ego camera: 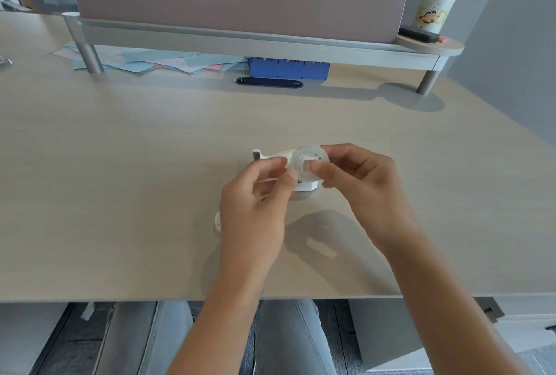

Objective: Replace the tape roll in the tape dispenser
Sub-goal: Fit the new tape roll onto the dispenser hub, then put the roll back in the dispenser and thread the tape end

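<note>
Gripping clear tape roll (307, 164): both hands (255, 209)

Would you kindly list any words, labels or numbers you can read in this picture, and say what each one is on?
No text can be read in full.
Tape dispenser: dark lettering on its side, mostly hidden behind the left hand; unreadable.
Yellow-lidded canister: cartoon print and small writing, too blurred to read.
Blue box under the shelf: white marks along its top edge, too small to read.
Tape roll held by the right hand: no print visible.

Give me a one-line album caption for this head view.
Both hands, left hand and right hand, hold a clear tape roll above the white dispenser.
</note>
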{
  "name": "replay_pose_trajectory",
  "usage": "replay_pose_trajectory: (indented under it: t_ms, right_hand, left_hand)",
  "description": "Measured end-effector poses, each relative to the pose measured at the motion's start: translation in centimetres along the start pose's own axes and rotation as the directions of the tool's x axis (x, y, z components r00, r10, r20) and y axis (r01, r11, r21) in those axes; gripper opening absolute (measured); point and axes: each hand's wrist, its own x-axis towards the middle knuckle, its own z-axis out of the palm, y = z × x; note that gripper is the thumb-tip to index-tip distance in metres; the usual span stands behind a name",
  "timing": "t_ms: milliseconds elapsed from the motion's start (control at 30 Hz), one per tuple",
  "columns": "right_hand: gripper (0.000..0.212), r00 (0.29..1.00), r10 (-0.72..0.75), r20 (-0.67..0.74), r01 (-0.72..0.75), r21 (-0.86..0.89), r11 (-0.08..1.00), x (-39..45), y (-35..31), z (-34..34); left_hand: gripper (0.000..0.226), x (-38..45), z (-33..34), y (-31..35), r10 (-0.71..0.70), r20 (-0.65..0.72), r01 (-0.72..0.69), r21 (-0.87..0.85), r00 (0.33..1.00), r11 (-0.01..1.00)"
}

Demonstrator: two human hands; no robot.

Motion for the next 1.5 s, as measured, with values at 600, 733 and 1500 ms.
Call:
replay_pose_trajectory:
  t_ms: [600,733,1500]
  right_hand:
    - [0.007,0.988,-0.061,0.139,0.124,-0.503,0.856,5.9,0.5,-0.2]
    - [0.008,0.987,-0.066,0.144,0.136,-0.563,0.815,5.4,0.3,-0.1]
    - [0.015,0.966,0.136,0.22,0.017,-0.579,0.815,6.3,-1.4,-0.3]
  left_hand:
    - [0.053,0.8,0.1,-2.4,0.175,0.343,-0.365,0.633,0.923,0.683]
    - [0.047,0.5,0.2,-2.2,0.183,0.289,-0.329,0.615,0.94,0.717]
    - [0.065,-0.2,0.2,-3.5,0.159,0.314,-0.334,0.65,0.936,0.683]
